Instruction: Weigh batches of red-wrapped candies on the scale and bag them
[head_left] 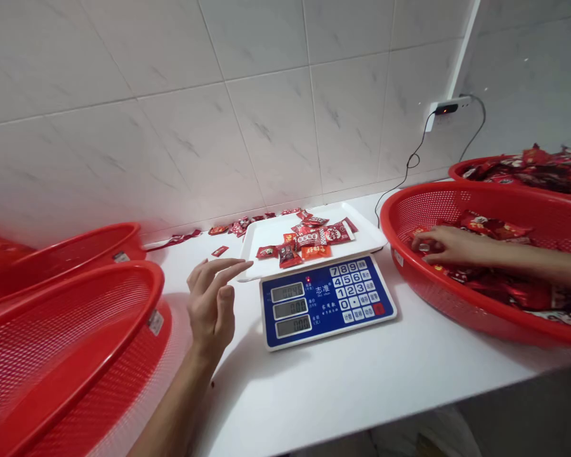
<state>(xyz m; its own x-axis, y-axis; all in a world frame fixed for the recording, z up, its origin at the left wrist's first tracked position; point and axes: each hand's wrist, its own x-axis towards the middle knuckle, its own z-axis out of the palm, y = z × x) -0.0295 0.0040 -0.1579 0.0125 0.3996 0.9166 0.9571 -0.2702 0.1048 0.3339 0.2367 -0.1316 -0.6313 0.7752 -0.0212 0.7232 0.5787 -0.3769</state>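
My left hand [212, 298] hangs in the air above the white table with its fingers apart, holding nothing. Its fingertips are close to a white tray [266, 241] that rests on a blue-faced digital price scale [326, 301]. Red candy packets [309, 240] lie in a loose heap on the tray. My right hand [450, 246] reaches into a large red mesh basket [428, 298] and lies among more red packets. Its curled fingers are partly hidden, so I cannot tell whether they grip a packet.
Red mesh baskets [76, 355] are stacked at the left. Another red basket [471, 168] full of packets stands behind the right one. Loose packets [238, 227] lie along the tiled wall. A black cable runs up to a wall socket [450, 109].
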